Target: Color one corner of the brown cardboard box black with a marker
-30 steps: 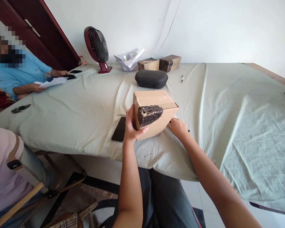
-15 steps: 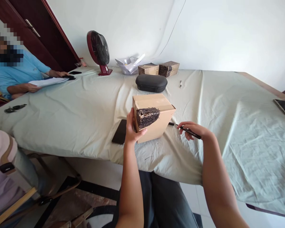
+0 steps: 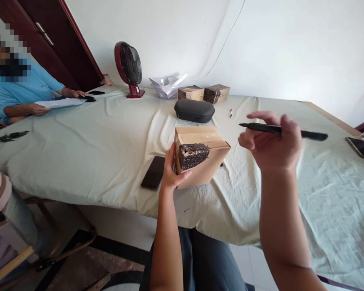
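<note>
A brown cardboard box (image 3: 212,165) stands at a slant on the cloth before me, with dense black scribbling on its near left corner. My left hand (image 3: 171,171) grips that corner side, thumb on the front face and fingers around the left. Raised to the right of the box, my right hand (image 3: 276,141) pinches an uncapped black marker (image 3: 312,134), its tip pointing left toward the box and apart from it. Just behind the box's right edge, a small black piece (image 3: 221,165) shows on the cloth, mostly hidden. A dark phone (image 3: 154,173) lies left of the box.
Behind the box sit a black hard case (image 3: 194,111) and two scribbled cartons (image 3: 190,93). A red fan (image 3: 129,66) and a plastic basket (image 3: 165,91) are near the wall. A person in blue (image 3: 45,87) holds papers at the left. Another phone (image 3: 362,147) lies far right.
My right hand has lifted from the cloth beside the box, up and to the right, with the marker tip moving away from the black piece. My left hand stays on the box.
</note>
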Available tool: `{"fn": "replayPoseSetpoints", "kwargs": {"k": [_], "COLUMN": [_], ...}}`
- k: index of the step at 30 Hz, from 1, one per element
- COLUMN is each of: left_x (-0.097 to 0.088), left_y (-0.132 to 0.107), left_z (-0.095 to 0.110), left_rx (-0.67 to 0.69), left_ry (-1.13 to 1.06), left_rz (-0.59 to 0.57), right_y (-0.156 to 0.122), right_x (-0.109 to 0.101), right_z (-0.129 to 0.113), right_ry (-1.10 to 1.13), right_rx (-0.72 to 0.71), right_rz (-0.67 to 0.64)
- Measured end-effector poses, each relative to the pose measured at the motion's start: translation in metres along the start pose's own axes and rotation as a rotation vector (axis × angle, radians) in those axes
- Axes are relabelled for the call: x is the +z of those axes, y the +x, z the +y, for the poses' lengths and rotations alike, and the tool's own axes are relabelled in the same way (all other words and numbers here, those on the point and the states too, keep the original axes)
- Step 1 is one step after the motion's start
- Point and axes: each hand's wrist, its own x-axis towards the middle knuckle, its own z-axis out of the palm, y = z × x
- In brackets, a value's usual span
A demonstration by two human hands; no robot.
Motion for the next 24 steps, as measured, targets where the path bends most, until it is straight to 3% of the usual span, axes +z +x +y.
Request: {"fn": "replayPoseSetpoints", "kwargs": {"k": [4, 7, 12, 16, 21, 24], "left_x": [0.003, 0.003, -0.002, -0.003, 0.003, 0.006], "left_y": [0.002, 0.003, 0.005, 0.008, 0.014, 0.014], "left_z": [0.006, 0.012, 0.021, 0.05, 0.108, 0.123], "left_rx": [0.006, 0.017, 0.067, -0.003, -0.21, -0.201], "left_ry": [-0.012, 0.007, 0.062, 0.138, 0.611, 0.679], "left_rz": [-0.034, -0.058, -0.084, -0.091, 0.121, 0.186], "right_y": [0.018, 0.019, 0.005, -0.005, -0.016, -0.018], "right_x": [0.053, 0.073, 0.072, 0.065, 0.073, 0.08], "right_z": [0.002, 0.016, 0.022, 0.016, 0.006, 0.002], "right_ry": [-0.08, -0.236, -0.312, -0.325, -0.472, -0.609], "right_rx": [-0.026, -0.009, -0.064, -0.209, -0.491, -0.502], "right_rz": [-0.006, -0.095, -0.075, -0.066, -0.201, -0.221]}}
